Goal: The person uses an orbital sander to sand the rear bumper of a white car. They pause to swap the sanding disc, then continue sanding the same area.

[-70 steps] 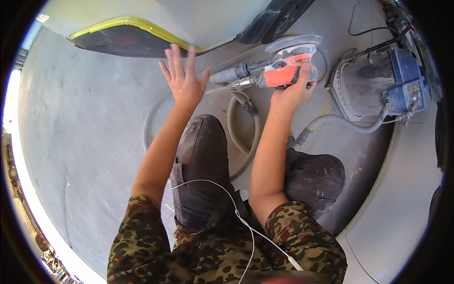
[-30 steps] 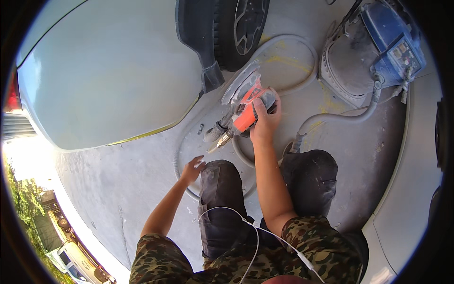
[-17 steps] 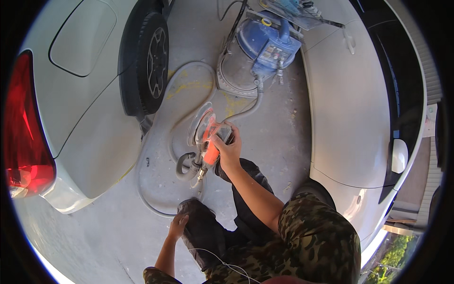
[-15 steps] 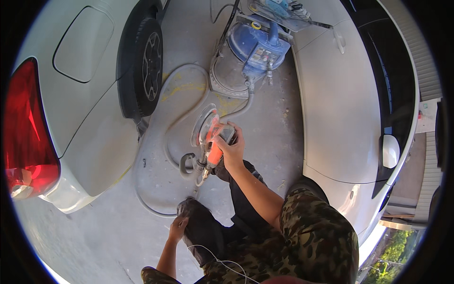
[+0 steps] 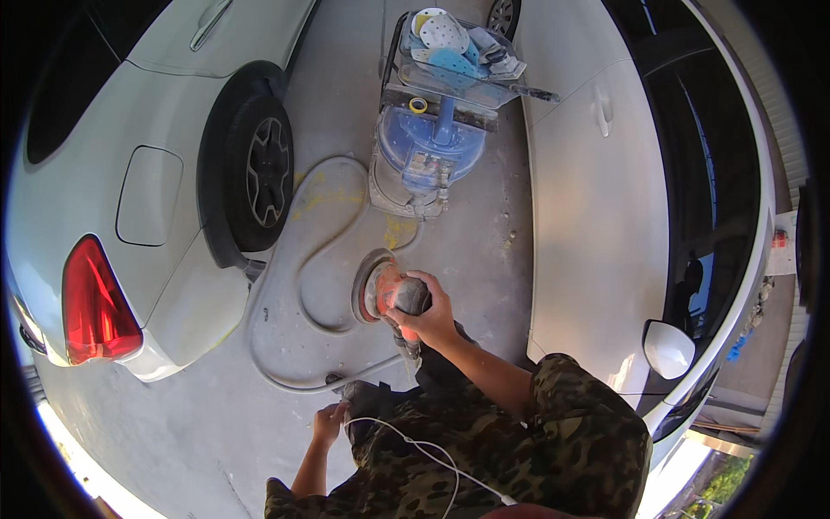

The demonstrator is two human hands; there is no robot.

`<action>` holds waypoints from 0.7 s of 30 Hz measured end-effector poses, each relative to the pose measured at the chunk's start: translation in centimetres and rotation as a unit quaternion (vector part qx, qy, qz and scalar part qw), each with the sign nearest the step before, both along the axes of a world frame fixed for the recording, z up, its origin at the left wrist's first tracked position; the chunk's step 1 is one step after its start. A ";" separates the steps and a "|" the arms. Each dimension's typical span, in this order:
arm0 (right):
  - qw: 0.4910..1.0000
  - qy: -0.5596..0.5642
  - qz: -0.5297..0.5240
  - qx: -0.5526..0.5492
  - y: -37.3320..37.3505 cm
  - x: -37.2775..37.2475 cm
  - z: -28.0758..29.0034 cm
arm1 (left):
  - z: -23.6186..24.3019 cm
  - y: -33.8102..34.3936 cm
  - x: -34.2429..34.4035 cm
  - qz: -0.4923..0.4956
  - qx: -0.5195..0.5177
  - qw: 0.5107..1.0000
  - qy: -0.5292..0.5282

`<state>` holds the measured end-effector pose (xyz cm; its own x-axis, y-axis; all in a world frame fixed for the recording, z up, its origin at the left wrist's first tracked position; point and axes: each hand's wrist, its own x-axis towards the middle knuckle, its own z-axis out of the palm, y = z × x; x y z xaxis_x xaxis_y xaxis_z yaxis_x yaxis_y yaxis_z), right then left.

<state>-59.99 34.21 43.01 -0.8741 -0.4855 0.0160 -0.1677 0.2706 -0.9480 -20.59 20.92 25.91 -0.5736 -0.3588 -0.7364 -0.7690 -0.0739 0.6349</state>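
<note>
My right hand (image 5: 435, 317) is closed around the body of an orange and dark grey disc sander (image 5: 386, 288). The round pad of the sander is tipped on edge and faces left, held above the floor in front of my knees. Dust coats the tool. Down by my left knee, my left hand (image 5: 328, 425) rests against the dark trouser leg (image 5: 367, 400), fingers stretched onto the cloth and partly out of sight. No tool shows in it. A grey hose (image 5: 303, 281) loops over the floor beyond the sander.
A blue-topped dust extractor (image 5: 432, 143) stands ahead, carrying a tray (image 5: 471, 89) with perforated sanding discs (image 5: 443, 32) and a yellow tape roll (image 5: 418, 105) below. Pale cars flank me: one with a red tail light (image 5: 98, 303) left, another with a door (image 5: 596, 216) close at right.
My view has tilted up, bringing the tray and more of both cars in. My right hand has turned the sander, so its rear end now points down towards me. The left hand stays by the knee.
</note>
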 end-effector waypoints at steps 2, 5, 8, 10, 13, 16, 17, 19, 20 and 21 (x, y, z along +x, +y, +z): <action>0.998 -0.054 0.003 -0.034 1.0 -2.7 2.7 | 1.9 1.3 -3.0 -0.008 -0.008 1.000 0.008; 0.996 -0.044 -0.007 -0.072 1.9 -6.5 6.3 | 3.8 3.3 -5.2 0.053 0.002 0.998 0.035; 0.995 -0.010 -0.033 -0.089 1.6 -10.0 8.6 | 6.1 7.5 -4.1 0.105 0.014 0.991 0.076; 0.994 -0.005 -0.043 -0.100 1.0 -11.8 9.6 | 7.7 10.2 -3.2 0.236 0.056 0.967 0.072; 0.992 0.005 -0.036 -0.120 -0.5 -13.5 10.5 | 9.6 12.0 -2.7 0.272 0.030 0.962 -0.018; 0.991 0.061 -0.013 -0.117 -1.9 -13.6 12.1 | 11.2 9.7 -3.9 0.190 0.073 0.974 -0.099; 0.992 0.043 -0.018 -0.114 -2.1 -13.1 12.9 | 12.0 8.7 -4.5 0.198 0.119 0.969 -0.093; 0.994 0.006 -0.021 -0.106 -2.0 -12.2 14.4 | 13.4 7.2 -6.4 0.207 0.176 0.955 -0.116; 0.991 0.030 0.002 -0.128 -1.9 -11.8 15.1 | 14.2 6.2 -7.0 0.207 0.214 0.946 -0.132; 0.993 0.031 -0.003 -0.112 -2.1 -11.8 15.7 | 15.2 5.6 -7.7 0.208 0.250 0.934 -0.147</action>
<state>-71.76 32.08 58.66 -0.8707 -0.4591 0.1766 -0.2265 0.0554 -0.9724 -28.28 26.54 41.16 -0.2067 -0.0750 -0.9755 -0.7433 -0.6363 0.2065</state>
